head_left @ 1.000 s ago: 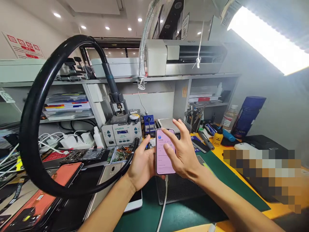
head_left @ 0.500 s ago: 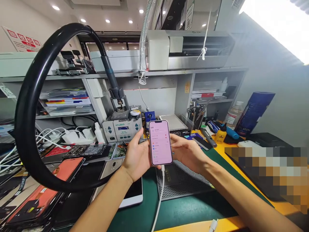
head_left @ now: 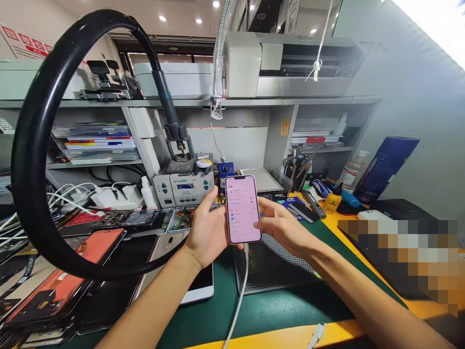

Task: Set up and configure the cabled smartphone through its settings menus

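Observation:
A smartphone [head_left: 242,208] with a lit pinkish screen showing a list stands tilted up in front of me. My left hand [head_left: 210,228] is closed around its left side and back, thumb raised beside the edge. At the right edge, my right hand [head_left: 281,223] has its thumb on the lower part of the screen, while its other fingers reach the phone's side, partly hidden behind it. A white charging cable [head_left: 242,286] runs from the bottom of the phone down toward me. Beneath the hands lies a dark perforated mat [head_left: 279,276] on the green work mat [head_left: 276,315].
A black hose [head_left: 22,145] loops at left from the hot-air station [head_left: 185,189]. Phone parts and an orange-red phone panel [head_left: 83,261] cover the left side. A yellow bottle [head_left: 333,199] stands at right; a loose cable plug [head_left: 317,334] lies at the front edge.
My right thumb has moved left onto the phone's screen, and the right fingers have come closer to its edge. The list on screen looks nearly the same. The camera view has shifted slightly.

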Demonstrator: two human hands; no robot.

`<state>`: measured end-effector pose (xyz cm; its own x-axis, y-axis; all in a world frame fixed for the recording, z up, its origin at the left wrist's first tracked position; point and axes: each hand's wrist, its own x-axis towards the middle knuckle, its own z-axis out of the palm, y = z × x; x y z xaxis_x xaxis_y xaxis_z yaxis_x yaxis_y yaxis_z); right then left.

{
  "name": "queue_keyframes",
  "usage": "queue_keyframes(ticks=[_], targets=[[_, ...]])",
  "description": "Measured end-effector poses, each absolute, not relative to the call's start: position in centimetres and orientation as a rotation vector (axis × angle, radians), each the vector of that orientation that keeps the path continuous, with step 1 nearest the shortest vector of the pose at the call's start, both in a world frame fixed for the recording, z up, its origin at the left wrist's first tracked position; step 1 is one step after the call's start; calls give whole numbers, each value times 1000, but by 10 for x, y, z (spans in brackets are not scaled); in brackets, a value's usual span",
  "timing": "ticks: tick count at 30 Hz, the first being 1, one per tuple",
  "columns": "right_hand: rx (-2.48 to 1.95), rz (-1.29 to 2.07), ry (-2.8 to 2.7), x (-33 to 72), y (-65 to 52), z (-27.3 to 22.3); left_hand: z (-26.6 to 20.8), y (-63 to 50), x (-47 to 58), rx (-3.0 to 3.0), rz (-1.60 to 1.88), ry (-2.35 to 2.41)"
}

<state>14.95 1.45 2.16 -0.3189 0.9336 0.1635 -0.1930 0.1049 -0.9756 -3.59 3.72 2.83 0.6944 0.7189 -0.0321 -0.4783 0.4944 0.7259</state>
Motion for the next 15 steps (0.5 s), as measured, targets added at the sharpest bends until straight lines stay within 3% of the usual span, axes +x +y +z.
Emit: queue_keyframes(ticks=[15], targets=[[-711, 1496, -1303, 151, 17, 22, 28, 38, -37, 725, 732, 313]])
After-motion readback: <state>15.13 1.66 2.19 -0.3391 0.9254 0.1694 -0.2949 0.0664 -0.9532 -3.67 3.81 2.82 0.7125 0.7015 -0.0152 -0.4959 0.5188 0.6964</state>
